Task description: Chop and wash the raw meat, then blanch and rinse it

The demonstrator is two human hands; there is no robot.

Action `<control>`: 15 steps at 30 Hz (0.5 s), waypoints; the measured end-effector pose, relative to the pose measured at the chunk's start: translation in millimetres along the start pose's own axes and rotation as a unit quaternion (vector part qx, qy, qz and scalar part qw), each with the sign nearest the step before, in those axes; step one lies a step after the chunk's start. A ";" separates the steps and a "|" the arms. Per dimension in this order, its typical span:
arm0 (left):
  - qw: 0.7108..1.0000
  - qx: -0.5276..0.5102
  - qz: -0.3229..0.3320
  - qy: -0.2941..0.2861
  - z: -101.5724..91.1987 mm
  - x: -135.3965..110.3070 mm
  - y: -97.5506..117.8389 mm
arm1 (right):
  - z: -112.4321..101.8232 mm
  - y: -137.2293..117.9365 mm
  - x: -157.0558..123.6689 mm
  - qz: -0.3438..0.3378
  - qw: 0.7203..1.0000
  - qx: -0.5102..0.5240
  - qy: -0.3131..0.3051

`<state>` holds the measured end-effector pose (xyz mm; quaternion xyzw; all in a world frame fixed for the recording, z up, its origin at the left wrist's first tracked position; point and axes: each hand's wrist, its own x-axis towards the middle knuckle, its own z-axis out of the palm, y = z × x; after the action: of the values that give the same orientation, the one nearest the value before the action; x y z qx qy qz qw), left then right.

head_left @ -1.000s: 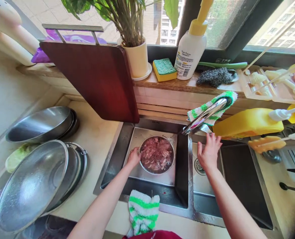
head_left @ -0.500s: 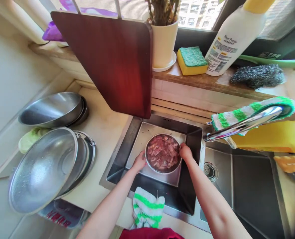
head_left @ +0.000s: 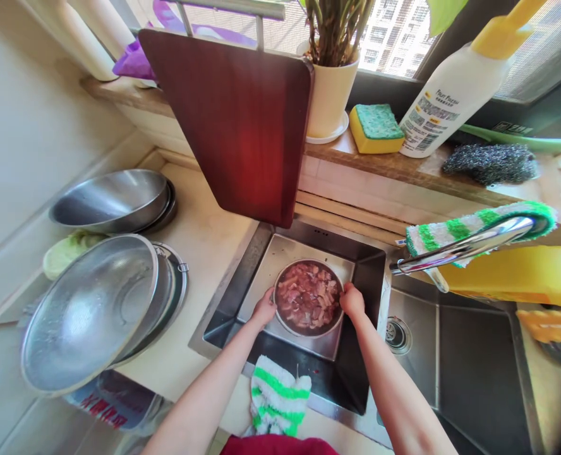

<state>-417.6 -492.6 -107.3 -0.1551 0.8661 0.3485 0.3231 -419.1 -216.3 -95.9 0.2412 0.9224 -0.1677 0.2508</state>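
Observation:
A round metal bowl [head_left: 280, 323] sits in the left sink basin [head_left: 256, 278], filled with cut pieces of raw meat [head_left: 307, 294] in reddish liquid. My left hand [head_left: 264, 308] grips its left rim, and my right hand [head_left: 352, 301] grips the rim on the right. Both hands have their fingers closed on the edge, with some fingertips hidden behind the bowl. Beneath the bowl is a flat square metal plate [head_left: 254, 297] covering part of the basin.
Metal bowls [head_left: 110, 202] and a strainer [head_left: 91, 316] stand on the left counter. A dark red cutting board [head_left: 237, 120] leans behind the sink. The faucet [head_left: 470, 243], wrapped in a striped cloth, reaches over the right basin [head_left: 484, 354]. A striped cloth [head_left: 280, 395] hangs at the front edge.
The view has tilted slightly upward and left. Both hands stay on the bowl's rim, and the meat pieces have shifted inside, looking more spread out.

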 end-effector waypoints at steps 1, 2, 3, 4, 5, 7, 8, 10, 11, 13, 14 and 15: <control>1.000 0.013 0.003 0.008 0.1 -1.1 0.8 | 0.0 -0.1 -1.0 0.000 1.000 0.001 0.002; 1.000 0.023 0.006 0.016 0.1 -2.4 2.0 | 0.2 -0.1 -1.9 0.000 1.000 0.002 0.004; 0.999 0.035 0.011 0.027 -0.1 -3.9 3.5 | 0.5 -0.1 -2.7 0.000 1.000 0.003 0.006; 0.998 0.051 0.021 0.038 -0.5 -5.5 5.3 | 1.0 0.0 -3.5 0.001 1.000 0.004 0.007; 0.996 0.072 0.034 0.048 -0.9 -7.0 7.2 | 1.5 0.0 -4.3 0.002 1.000 0.005 0.008; 0.990 0.120 0.054 0.057 -1.6 -9.8 11.2 | 2.3 -0.1 -5.9 0.003 1.000 0.006 0.010; 0.987 0.140 0.058 0.057 -1.8 -10.7 13.0 | 2.5 -0.3 -6.8 0.004 1.000 0.007 0.011; 0.985 0.160 0.051 0.049 -1.4 -11.2 15.6 | 2.3 -0.9 -8.9 0.003 1.000 0.008 0.013; 0.985 0.162 0.047 0.045 -0.8 -10.9 16.4 | 2.0 -1.3 -10.0 0.003 1.000 0.009 0.014; 0.985 0.162 0.046 0.041 0.8 -9.5 17.1 | 1.1 -2.3 -12.1 0.004 1.000 0.011 0.016; 0.985 0.162 0.046 0.039 1.6 -8.8 17.1 | 0.6 -2.8 -13.0 0.005 1.000 0.012 0.016; 0.985 0.162 0.047 0.037 2.3 -8.1 17.0 | 0.1 -3.3 -13.8 0.006 1.000 0.012 0.017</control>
<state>-418.9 -478.5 -94.6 -0.0728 0.9288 0.2120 0.2950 -410.3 -224.0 -87.8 0.2526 0.9230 -0.1735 0.2329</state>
